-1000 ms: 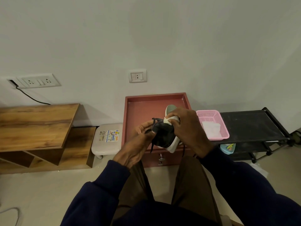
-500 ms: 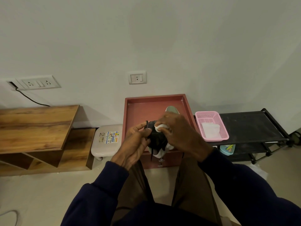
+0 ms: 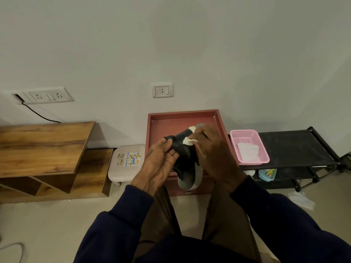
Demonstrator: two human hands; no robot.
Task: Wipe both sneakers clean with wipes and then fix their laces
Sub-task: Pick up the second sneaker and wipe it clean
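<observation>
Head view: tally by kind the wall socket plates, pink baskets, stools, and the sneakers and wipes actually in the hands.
wall socket plates: 2
pink basket: 1
stool: 1
sneaker in hand: 1
wipe in hand: 1
total: 6

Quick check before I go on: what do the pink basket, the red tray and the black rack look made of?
The pink basket looks like moulded plastic, matt, with a fine grid of holes in its walls. The red tray is smooth and matt with square raised edges, probably painted or laminated board, possibly plastic. The black rack has thin dark tubes, likely metal; its flat shelves could be fabric or sheet.
</observation>
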